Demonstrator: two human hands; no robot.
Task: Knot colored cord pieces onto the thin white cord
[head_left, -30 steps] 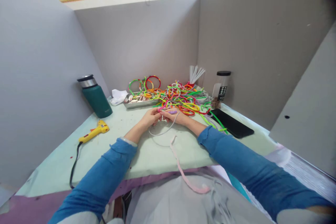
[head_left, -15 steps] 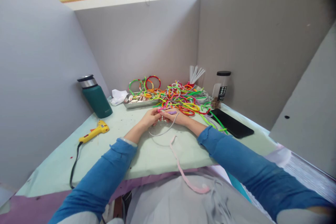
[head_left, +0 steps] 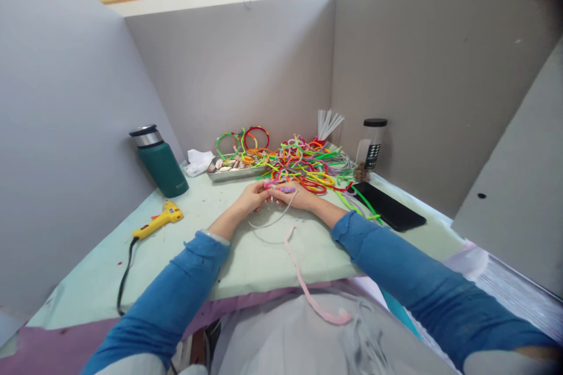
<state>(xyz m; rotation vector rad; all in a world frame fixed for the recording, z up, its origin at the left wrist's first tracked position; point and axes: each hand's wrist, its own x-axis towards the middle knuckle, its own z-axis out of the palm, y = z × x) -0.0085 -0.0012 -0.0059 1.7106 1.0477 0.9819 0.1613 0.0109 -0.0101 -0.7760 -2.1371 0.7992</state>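
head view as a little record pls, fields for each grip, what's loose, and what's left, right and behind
left grip: pinches the pink and purple piece
right grip: on the same piece, fingers close to the left's
loose: pale cord curving below both; pink strip from table onto lap
left: yellow glue gun, teal bottle
right: black phone-like slab, black-lidded jar
behind: metal tray of shell-like pieces, pile of coloured stems
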